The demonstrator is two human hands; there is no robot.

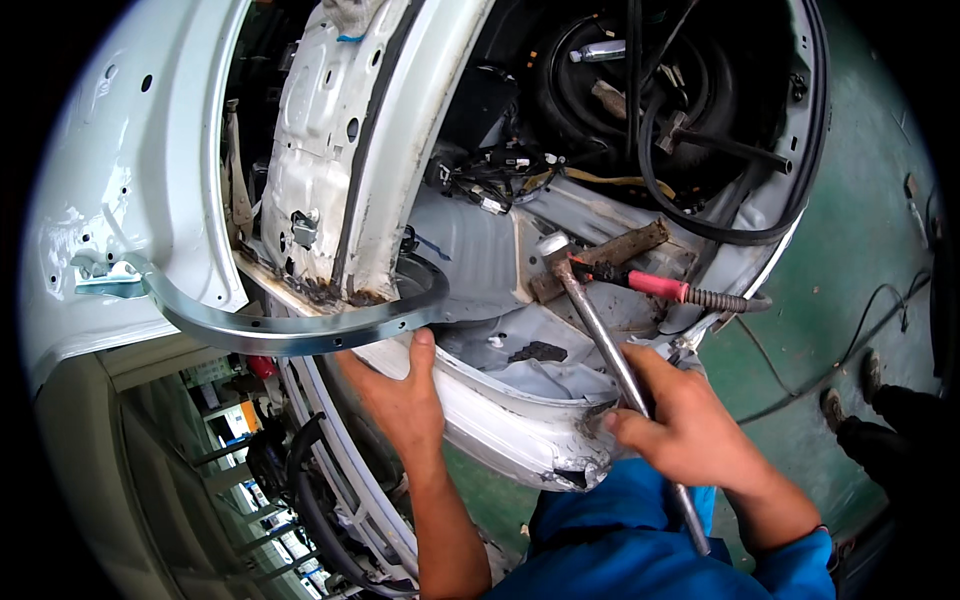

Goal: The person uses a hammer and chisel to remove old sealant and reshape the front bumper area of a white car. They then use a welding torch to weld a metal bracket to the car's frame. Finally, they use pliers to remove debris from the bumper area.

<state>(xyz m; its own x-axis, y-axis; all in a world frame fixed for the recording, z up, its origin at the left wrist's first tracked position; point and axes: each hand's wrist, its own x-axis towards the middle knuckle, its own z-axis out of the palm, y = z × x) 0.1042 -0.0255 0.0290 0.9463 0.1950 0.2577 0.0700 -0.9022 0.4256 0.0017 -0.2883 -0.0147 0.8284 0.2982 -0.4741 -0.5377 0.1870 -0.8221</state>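
My right hand (680, 415) is wrapped round the metal handle of a hammer (620, 370). The hammer's head points up and away, over the opened white car body (520, 430). Thumb and fingers spread apart, my left hand (400, 405) is at the body's white edge. It lies just below a curved shiny metal arm (290, 337), its thumb tip close to the arm's lower edge. Some left fingertips are hidden behind that arm. A mounting plate at the arm's left end meets a large white panel (130, 180).
Beyond the hammer head lie a rusty wooden block (600, 262) and a red-handled cable clamp (655, 284). Another hammer (725, 145) rests in the dark trunk well, near loose black weatherstrip (735, 235). Cables (850, 345) cross the green floor. A person's shoes (832, 408) appear at right.
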